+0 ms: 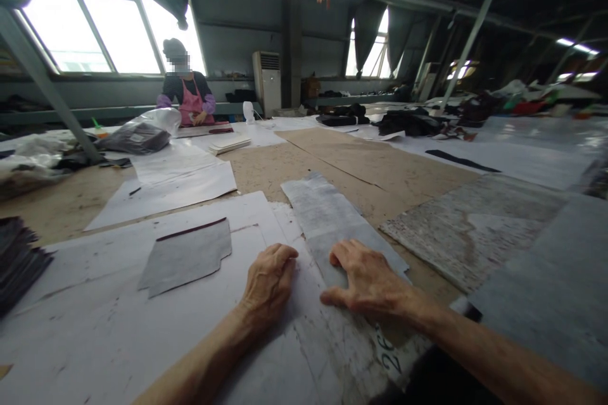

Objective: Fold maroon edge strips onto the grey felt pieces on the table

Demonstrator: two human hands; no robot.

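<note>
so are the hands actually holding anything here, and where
Nothing is held. The right hand presses flat on the near end of the grey fabric strip; the left hand rests on white paper.

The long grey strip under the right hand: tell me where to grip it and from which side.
Judging by its pose, grip the long grey strip at its near end, where the right hand already presses it flat. It lies flat on the table, running away from the person, so pinching that near edge from the person's side looks easiest. The left hand rests on white paper beside it.

left hand curled, right hand flat
</note>
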